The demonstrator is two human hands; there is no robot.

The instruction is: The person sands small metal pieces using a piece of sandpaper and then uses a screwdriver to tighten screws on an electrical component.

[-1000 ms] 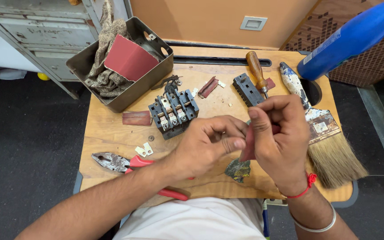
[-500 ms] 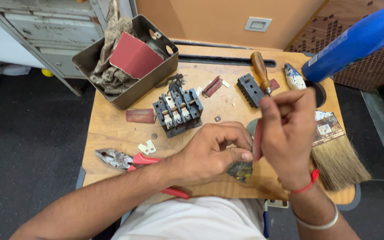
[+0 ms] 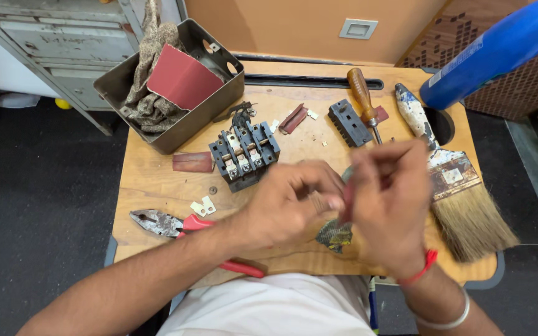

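My left hand [image 3: 294, 202] and my right hand [image 3: 390, 202] meet over the front middle of a small wooden table [image 3: 157, 180]. They are blurred. Between their fingers is a small reddish strip [image 3: 347, 194], pinched by both; what the left fingers hold besides it I cannot tell. Under the hands lies a dark worn scrap [image 3: 334, 236]. A black electrical switch block [image 3: 244, 152] with metal contacts stands just behind the left hand.
A metal box [image 3: 175, 134] with rags and red sandpaper sits back left. Red-handled pliers [image 3: 175, 225] lie front left, a paintbrush [image 3: 456, 186] right, a wooden-handled screwdriver [image 3: 362, 99] and a black part [image 3: 345, 122] behind. A blue can [image 3: 499, 50] stands back right.
The right hand came down from in front of the screwdriver to meet the left hand again. Both hands now work the reddish strip together, slightly farther right.
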